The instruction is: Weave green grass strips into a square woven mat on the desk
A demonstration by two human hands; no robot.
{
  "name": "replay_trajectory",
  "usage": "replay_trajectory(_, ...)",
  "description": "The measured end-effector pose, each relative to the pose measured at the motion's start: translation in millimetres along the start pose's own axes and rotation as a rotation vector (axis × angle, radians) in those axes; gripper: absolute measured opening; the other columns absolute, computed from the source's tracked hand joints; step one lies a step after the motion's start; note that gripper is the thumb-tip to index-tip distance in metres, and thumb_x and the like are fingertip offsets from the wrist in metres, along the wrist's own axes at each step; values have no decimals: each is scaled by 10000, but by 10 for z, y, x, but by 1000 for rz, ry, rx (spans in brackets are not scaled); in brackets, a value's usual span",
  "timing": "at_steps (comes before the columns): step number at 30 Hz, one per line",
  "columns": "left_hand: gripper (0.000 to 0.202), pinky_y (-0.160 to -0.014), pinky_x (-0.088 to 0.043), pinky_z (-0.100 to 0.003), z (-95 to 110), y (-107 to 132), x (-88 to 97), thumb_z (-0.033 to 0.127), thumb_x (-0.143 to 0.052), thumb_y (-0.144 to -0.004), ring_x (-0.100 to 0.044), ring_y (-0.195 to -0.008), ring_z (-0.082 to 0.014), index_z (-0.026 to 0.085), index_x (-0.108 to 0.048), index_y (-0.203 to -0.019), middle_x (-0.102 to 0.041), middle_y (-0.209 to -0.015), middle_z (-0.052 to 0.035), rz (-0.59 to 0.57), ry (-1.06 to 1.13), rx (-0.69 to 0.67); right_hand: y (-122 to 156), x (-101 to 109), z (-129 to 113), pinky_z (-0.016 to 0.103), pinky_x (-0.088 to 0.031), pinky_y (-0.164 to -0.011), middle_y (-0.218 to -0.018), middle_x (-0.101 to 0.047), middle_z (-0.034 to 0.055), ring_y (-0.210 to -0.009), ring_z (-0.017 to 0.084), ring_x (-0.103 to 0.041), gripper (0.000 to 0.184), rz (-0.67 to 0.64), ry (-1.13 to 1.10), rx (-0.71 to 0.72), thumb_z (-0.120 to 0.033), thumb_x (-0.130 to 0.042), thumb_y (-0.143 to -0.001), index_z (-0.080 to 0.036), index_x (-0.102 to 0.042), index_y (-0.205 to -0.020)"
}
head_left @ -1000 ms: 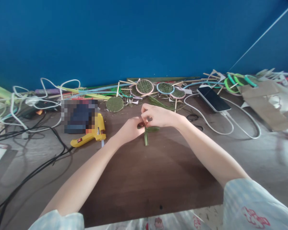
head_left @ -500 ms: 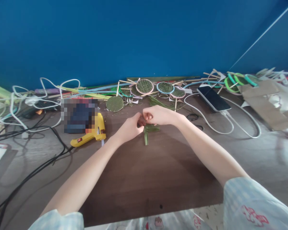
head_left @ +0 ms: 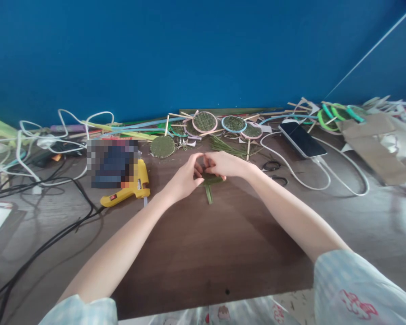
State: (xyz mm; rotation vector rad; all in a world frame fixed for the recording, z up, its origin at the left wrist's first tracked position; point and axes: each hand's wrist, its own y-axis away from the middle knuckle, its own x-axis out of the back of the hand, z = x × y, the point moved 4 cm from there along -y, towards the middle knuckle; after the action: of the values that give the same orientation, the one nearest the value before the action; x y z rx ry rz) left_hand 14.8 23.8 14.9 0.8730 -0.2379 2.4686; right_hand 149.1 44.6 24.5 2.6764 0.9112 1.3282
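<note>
Green leaf strips (head_left: 209,193) lie crossed beneath my fingers, one end pointing toward me over the brown table (head_left: 203,243). My left hand (head_left: 186,177) curls round their left side, thumb and fingertips at the strips. From the other side my right hand (head_left: 223,164) bends over them, its fingers closed on the strips near the crossing. The fingertips of both hands almost meet, and they hide the middle of the strips. Behind my hands rests a bundle of loose thin green strips (head_left: 225,146).
A yellow glue gun (head_left: 130,192) lies left beside a blurred-out dark object (head_left: 111,164). Round green woven fans (head_left: 205,122) with coloured rims line the blue wall (head_left: 203,54). A phone (head_left: 302,139) with a white cable sits right, near cardboard (head_left: 375,149). Black cables (head_left: 54,234) cross the left side.
My fingers have opened a little from their tight pinch, and the right hand has tilted lower over the strips. The end pointing toward me has swung slightly right.
</note>
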Motion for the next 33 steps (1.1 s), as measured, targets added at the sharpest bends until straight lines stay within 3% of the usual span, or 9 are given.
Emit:
replay_trajectory(5,500,-743,-464,-282,-29,-8,16,82,-542,-703,-561,-755,-125,192,-384,-1165,-543,-887,-8,24,-34,-18,13,6,16,210,-384,-428,-600,-561,-35,-391,94,-527,116,-47,-38,-20,-211,-537,-722,-198,-444,-789)
replay_trajectory(9,163,-770,-445,-298,-2,-8,56,92,-538,-715,-530,-803,-146,170,-502,-853,-526,-862,-19,73,-188,-71,23,16,10,203,-390,-446,-510,-538,-56,-386,91,-520,114,-82,-44,-33,-207,-549,-719,-195,-451,-775)
replay_trajectory(11,94,-782,-433,-304,1,-8,68,96,-528,-723,-513,-814,-155,164,-512,-785,-514,-836,-21,89,-244,-66,30,25,4,201,-389,-446,-483,-536,-58,-372,87,-511,102,-95,-31,-56,-204,-553,-717,-189,-463,-763)
replay_trajectory(18,76,-825,-403,-319,-23,-15,44,123,-523,-737,-490,-832,-172,164,-582,-762,-542,-814,-26,96,-281,-66,52,50,-5,203,-389,-448,-471,-546,-37,-405,90,-515,110,-134,10,-139,-234,-588,-689,-178,-495,-671)
replay_trajectory(33,72,-819,-391,-306,-52,-20,18,120,-546,-725,-483,-798,-159,162,-587,-765,-536,-811,-17,121,-268,-89,23,3,39,195,-397,-455,-459,-563,-32,-400,89,-530,124,-152,20,-118,-248,-586,-685,-176,-496,-637)
